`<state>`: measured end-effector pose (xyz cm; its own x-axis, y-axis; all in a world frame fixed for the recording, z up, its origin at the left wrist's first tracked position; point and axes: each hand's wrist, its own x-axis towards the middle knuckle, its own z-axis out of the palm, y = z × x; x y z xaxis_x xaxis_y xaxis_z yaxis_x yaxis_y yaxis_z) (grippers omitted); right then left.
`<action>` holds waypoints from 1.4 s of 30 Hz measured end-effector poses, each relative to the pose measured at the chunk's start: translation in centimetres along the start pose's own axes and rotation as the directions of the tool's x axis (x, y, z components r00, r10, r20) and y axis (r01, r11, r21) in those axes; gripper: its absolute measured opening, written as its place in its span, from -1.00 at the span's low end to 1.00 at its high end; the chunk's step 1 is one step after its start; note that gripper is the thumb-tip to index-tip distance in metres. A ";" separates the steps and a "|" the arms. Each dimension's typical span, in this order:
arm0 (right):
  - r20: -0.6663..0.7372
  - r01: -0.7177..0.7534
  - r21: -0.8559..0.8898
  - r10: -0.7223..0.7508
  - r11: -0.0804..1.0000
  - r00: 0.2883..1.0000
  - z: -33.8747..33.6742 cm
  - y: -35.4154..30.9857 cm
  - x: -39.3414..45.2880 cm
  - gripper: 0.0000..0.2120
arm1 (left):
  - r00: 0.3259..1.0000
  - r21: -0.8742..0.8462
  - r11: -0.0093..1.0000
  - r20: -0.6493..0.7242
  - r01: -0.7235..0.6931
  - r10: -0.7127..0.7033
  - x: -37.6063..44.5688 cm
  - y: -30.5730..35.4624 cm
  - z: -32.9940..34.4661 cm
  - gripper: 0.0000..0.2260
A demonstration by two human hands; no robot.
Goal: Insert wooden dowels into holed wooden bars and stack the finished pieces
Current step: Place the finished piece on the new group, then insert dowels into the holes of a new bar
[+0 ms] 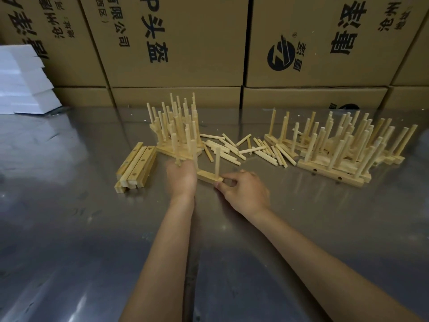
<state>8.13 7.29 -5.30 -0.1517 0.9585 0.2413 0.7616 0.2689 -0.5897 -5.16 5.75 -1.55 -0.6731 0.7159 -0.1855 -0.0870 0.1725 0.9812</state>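
A short holed wooden bar (207,177) lies on the metal table between my hands, with dowels (217,161) standing upright in it. My right hand (243,190) pinches the bar's right end. My left hand (182,176) covers the bar's left end and is blurred; it grips a dowel standing there. Loose dowels (234,146) lie scattered just behind the bar. A bundle of bare holed bars (137,167) lies to the left.
One stack of finished pieces (178,129) stands behind my left hand, a larger one (341,147) at the right. Cardboard boxes (185,43) wall off the back of the steel table (92,228). White foam blocks (23,82) sit at the far left.
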 end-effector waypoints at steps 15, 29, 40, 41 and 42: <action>-0.031 -0.080 0.010 0.080 0.997 0.996 4.4 -4.5 6.1 -0.66 | 0.838 0.783 0.577 -0.141 -0.231 0.527 2.7 -1.2 -2.3 -0.57; -0.151 -0.177 0.107 0.192 0.978 0.970 2.4 -1.8 6.3 -0.64 | 0.921 0.760 0.620 -0.073 -0.197 0.383 1.6 -0.6 -2.8 -0.50; 0.024 -0.079 0.291 0.076 0.953 0.997 -1.7 3.2 3.7 -0.93 | 0.977 0.761 0.620 0.081 -0.188 0.197 1.4 -0.4 -2.3 -0.75; 0.068 -0.115 0.412 0.095 0.904 0.993 -2.4 3.5 3.1 -0.93 | 0.971 0.676 0.698 0.129 -0.235 0.202 1.3 -0.2 -2.1 -0.81; 0.108 -0.146 0.514 0.105 0.846 0.989 -3.1 3.7 2.5 -0.92 | 0.965 0.545 0.797 0.171 -0.259 0.196 1.1 0.1 -1.8 -0.88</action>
<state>12.59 10.36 -4.49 -0.1383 0.9860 0.0930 0.3425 0.1358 -0.9297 -7.20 5.37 -1.59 -0.5411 0.8410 0.0042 0.5053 0.3211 0.8010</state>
